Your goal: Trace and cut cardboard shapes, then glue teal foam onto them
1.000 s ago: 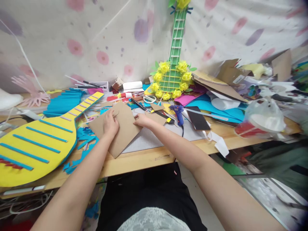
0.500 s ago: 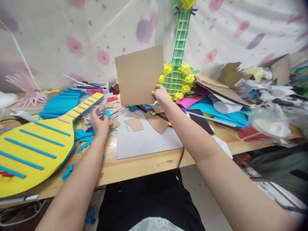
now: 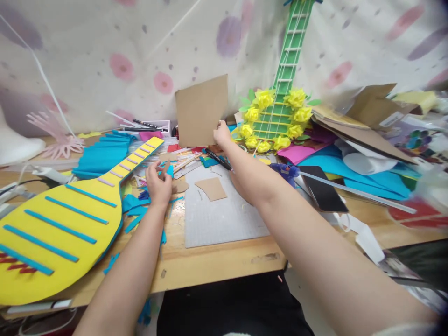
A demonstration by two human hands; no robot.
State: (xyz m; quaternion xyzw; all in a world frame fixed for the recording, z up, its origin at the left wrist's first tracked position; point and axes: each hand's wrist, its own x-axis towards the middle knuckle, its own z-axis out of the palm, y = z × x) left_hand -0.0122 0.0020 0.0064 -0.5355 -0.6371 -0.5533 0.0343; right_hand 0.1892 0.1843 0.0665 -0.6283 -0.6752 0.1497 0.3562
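Note:
My right hand (image 3: pixel 222 134) grips the lower right edge of an upright cardboard sheet (image 3: pixel 201 112) at the back of the table. My left hand (image 3: pixel 159 182) is closed around a small cardboard piece (image 3: pixel 164 169), held up between thumb and fingers. Just right of that hand lies a rounded cardboard scrap (image 3: pixel 180 186). A curved cardboard cutout (image 3: pixel 211 189) rests on the grey cutting mat (image 3: pixel 224 228). My right forearm hides part of the mat and another cutout.
A yellow paper lute (image 3: pixel 70 219) fills the left side. Behind stands a green paper guitar (image 3: pixel 280 112) with yellow flowers. To the right are a blue glue gun (image 3: pixel 287 171), a phone (image 3: pixel 324 189) and piled cardboard (image 3: pixel 371 128). Blue scraps (image 3: pixel 135 210) litter the left.
The cardboard sheet has gone from raised near me to farther back, low against the curtain, with my right hand still on it. My left hand keeps its piece. The view has shifted left.

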